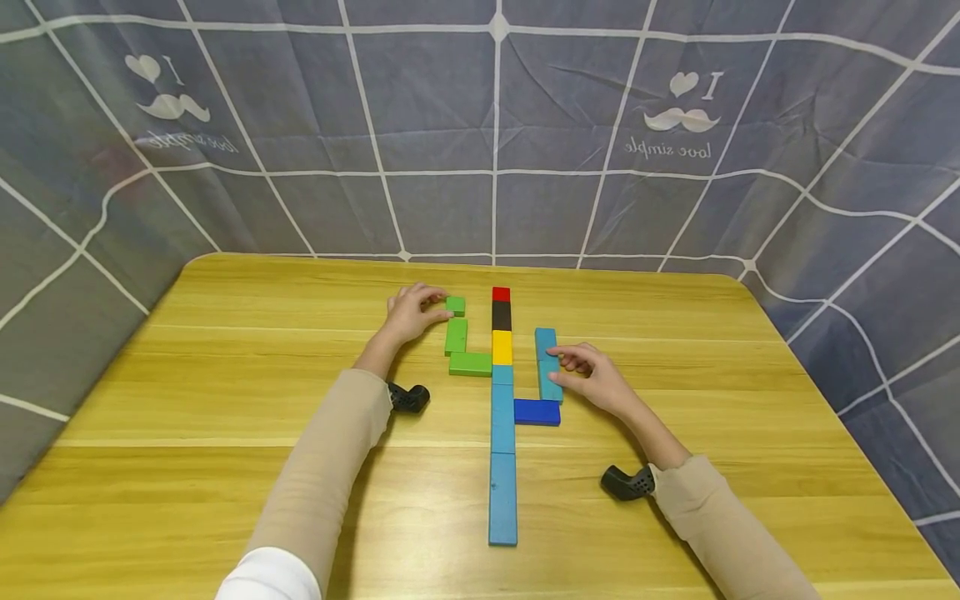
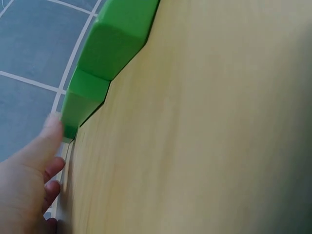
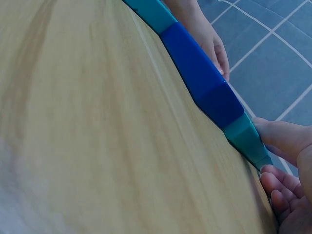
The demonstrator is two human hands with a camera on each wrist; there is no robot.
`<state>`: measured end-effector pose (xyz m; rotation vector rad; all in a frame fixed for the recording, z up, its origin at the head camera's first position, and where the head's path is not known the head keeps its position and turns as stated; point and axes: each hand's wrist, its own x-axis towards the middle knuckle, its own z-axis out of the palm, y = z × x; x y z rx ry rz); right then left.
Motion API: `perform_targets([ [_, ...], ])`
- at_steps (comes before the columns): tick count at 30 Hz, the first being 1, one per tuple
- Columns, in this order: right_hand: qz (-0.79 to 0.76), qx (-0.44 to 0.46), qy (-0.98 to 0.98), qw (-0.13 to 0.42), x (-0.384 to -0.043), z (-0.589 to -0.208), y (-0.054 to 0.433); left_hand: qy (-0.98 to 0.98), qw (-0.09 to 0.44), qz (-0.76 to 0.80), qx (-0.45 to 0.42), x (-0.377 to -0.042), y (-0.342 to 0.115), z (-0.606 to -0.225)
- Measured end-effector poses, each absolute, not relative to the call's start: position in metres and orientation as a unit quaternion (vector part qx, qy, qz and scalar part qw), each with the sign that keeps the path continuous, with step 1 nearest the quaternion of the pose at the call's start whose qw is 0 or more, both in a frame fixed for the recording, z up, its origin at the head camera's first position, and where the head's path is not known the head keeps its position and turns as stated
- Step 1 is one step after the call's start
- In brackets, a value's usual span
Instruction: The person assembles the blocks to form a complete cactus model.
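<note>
My left hand (image 1: 415,311) is at the far end of a column of green blocks, its thumb and index finger at the left side of a small green block (image 1: 456,305). In the left wrist view the thumb meets a green block (image 2: 80,97). My right hand (image 1: 592,377) holds its thumb and forefinger on the near light-blue block (image 1: 551,385); the forefinger also reaches the light-blue block (image 1: 545,340) beyond it. A dark-blue block (image 1: 537,412) joins that pair to the middle row.
The middle row has a red block (image 1: 501,293), black block (image 1: 501,316), yellow block (image 1: 502,347) and several light-blue blocks (image 1: 503,500). Left of it lie an upright green block (image 1: 456,337) and a crosswise green block (image 1: 471,364). A grey tiled-pattern cloth (image 1: 435,133) hangs behind the wooden table (image 1: 225,333).
</note>
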<state>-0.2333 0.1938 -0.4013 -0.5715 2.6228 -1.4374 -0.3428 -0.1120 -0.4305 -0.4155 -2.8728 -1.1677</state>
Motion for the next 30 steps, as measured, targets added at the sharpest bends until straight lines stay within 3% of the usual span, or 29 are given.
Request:
perform_targets([
  [7, -0.47, -0.193, 0.86, 0.042, -0.234, -0.403, 0.195, -0.912, -0.006, -0.39, -0.129, -0.342, -0.111, -0.427],
  [18, -0.475, -0.199, 0.857, 0.03, -0.25, -0.436, 0.208, -0.901, 0.003, -0.41, -0.144, -0.341, -0.112, -0.429],
  [30, -0.477, -0.192, 0.857, 0.041, -0.234, -0.406, 0.195, -0.898, 0.0, -0.413, -0.151, -0.341, -0.113, -0.429],
])
